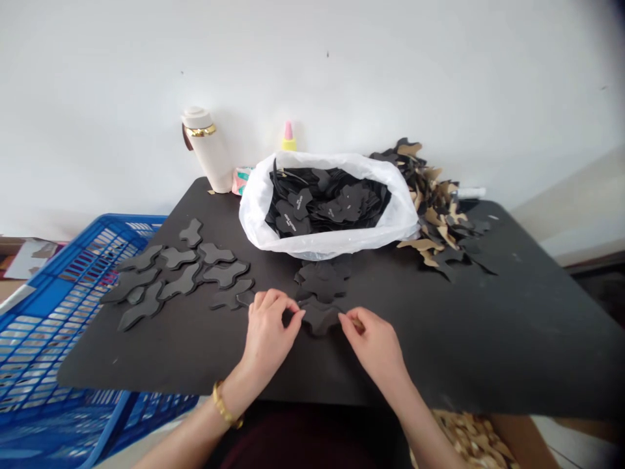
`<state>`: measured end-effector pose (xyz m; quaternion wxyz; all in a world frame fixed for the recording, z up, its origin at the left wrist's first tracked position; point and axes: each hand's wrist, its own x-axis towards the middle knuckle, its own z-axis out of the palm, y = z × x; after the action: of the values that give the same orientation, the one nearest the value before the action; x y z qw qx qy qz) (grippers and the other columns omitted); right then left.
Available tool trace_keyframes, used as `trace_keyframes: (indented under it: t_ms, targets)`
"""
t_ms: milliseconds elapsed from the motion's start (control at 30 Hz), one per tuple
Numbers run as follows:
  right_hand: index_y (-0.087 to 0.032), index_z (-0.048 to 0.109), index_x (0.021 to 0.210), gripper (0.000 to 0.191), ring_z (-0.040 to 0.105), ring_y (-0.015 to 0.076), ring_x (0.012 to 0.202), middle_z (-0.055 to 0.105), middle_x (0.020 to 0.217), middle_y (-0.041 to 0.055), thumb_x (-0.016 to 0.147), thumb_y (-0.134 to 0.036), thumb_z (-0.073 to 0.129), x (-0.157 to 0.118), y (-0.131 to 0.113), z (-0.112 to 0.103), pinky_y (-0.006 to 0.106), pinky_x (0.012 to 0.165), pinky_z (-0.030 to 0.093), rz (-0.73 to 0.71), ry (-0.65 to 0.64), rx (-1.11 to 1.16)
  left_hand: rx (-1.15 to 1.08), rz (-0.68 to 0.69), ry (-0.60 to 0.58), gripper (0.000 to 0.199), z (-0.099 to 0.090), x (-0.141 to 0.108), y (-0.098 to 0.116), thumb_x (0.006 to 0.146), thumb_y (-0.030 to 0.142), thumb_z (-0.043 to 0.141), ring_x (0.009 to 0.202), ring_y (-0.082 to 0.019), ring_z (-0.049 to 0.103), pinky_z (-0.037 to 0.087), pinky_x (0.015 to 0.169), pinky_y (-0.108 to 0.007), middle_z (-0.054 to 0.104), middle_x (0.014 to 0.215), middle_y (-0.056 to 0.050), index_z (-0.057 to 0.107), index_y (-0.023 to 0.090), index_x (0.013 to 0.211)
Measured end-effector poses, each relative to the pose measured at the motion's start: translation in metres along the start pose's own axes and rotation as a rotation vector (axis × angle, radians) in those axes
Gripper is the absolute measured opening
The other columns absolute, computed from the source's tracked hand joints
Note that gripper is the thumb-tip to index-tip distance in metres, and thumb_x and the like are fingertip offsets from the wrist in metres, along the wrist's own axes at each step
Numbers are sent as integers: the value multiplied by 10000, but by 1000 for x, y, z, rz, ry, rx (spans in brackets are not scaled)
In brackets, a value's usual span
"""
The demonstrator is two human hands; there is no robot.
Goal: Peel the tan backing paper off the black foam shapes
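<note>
A dark, wavy-edged flat piece [321, 320] is at the front middle of the black table, pinched between both hands. My left hand [272, 329] has thumb and forefinger closed at its left end. At its right end, my right hand [372, 339] pinches the tip, with something small and tan partly showing under the fingers. Just behind lie more black pieces [319, 280] in a loose heap. Beyond them stands a white plastic bag [312, 244], open at the top and full of black pieces, a few with white print.
Black cut pieces [183, 281] lie in groups at the left. Black and tan scraps [439, 225] are heaped at the back right. A white bottle [209, 153] leans at the back left. A blue basket [53, 312] stands left of the table [463, 345].
</note>
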<state>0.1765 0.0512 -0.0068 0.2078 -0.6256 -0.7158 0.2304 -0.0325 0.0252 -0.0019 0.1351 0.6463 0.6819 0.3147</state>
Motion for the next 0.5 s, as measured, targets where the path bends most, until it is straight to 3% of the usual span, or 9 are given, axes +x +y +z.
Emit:
trace_keyframes:
  t_ms: [100, 200, 367, 500]
  targets:
    - [-233, 595, 705, 258, 615, 182, 645, 683, 718, 2, 901, -398, 570, -21, -5, 3, 279, 578, 329, -1, -132, -102, 59, -31, -75, 87, -8, -31, -4, 839, 213, 673, 915, -259, 516, 381, 790, -384, 637, 894, -32, 623, 224, 768]
    - [-234, 633, 755, 211, 664, 201, 727, 725, 809, 7, 910, -365, 576, -22, -12, 7, 272, 576, 316, 49, -231, -240, 127, -51, -132, 97, -4, -44, -8, 839, 205, 678, 924, -262, 518, 366, 772, -379, 642, 882, -37, 630, 214, 756]
    - [-228, 665, 775, 278, 694, 229, 710, 730, 759, 33, 925, -439, 562, -8, -22, 2, 279, 565, 324, 52, -358, -455, 197, -19, -205, 149, -2, -37, -13, 831, 247, 713, 905, -262, 537, 369, 758, -377, 641, 827, -33, 614, 203, 728]
    - [-192, 673, 774, 473, 709, 296, 763, 732, 786, 104, 865, -642, 558, 2, -16, -6, 309, 600, 410, 58, -383, -569, 298, -12, -242, 269, -11, -29, -20, 779, 351, 776, 858, -282, 564, 406, 722, -394, 631, 778, -42, 571, 184, 733]
